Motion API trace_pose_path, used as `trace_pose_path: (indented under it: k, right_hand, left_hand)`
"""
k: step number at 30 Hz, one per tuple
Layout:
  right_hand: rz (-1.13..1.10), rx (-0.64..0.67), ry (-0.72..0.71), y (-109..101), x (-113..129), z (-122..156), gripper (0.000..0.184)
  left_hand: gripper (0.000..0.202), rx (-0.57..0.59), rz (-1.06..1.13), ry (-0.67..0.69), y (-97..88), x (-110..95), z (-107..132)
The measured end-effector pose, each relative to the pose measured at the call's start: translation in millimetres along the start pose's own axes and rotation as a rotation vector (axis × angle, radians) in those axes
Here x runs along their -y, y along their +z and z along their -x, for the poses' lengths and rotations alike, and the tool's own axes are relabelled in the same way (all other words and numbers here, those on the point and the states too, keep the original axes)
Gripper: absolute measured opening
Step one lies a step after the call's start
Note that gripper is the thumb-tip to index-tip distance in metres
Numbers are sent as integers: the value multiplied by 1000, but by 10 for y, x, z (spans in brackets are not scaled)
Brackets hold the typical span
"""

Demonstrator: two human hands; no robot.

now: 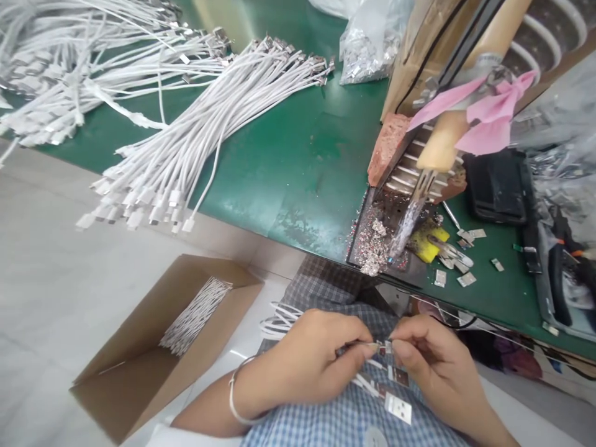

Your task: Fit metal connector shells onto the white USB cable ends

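Observation:
Above the lap, my left hand [310, 354] is closed in a pinch on the end of a white cable, most of it hidden by the fingers. Facing it, my right hand [431, 357] pinches a small metal USB connector [388, 347] between thumb and forefinger. The two held parts meet tip to tip; whether they are joined is too small to tell. Below the fingers, another USB plug [398, 408] with a bare metal shell hangs on a white cable [367, 385]. Loops of white cable [282, 320] show behind my left wrist.
Bundled white cables [205, 118] lie across the green table [298, 167]. A soldering iron [440, 143] with a pink ribbon leans over solder crumbs [372, 245] and a yellow sponge [428, 247]. Loose metal shells [465, 279] lie nearby. A cardboard box [135, 379] with cables stands lower left.

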State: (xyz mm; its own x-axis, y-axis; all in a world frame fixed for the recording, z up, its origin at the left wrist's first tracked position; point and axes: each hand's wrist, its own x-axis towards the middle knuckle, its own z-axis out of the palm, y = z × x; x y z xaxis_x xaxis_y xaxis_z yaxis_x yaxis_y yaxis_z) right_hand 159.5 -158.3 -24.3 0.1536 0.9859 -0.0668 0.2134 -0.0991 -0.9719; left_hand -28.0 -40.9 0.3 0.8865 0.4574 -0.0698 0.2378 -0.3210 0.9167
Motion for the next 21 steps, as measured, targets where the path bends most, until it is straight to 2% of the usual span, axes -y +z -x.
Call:
trace_pose_path:
  k: [4, 7, 9, 12, 16, 21]
  right_hand:
    - [-11, 24, -57, -28, 39, -35, 10]
    - [-70, 38, -82, -72, 67, -28, 29]
    - [-92, -4, -108, -100, 91, -31, 29]
    - [56, -63, -204, -124, 127, -67, 12]
    - [307, -36, -396, -102, 146, -132, 26]
    - [306, -145, -361, -34, 135, -222, 20]
  left_hand:
    - [19, -6, -11, -27, -43, -36, -40]
    - [20, -12, -14, -24, -98, -53, -69]
    - [20, -32, -13, -27, -133, -60, -85]
    - [19, -62, -9, -40, -176, -76, -106]
    - [19, -103, -26, -58, -230, -122, -141]
    - [20, -158, -31, -72, -300, -166, -199]
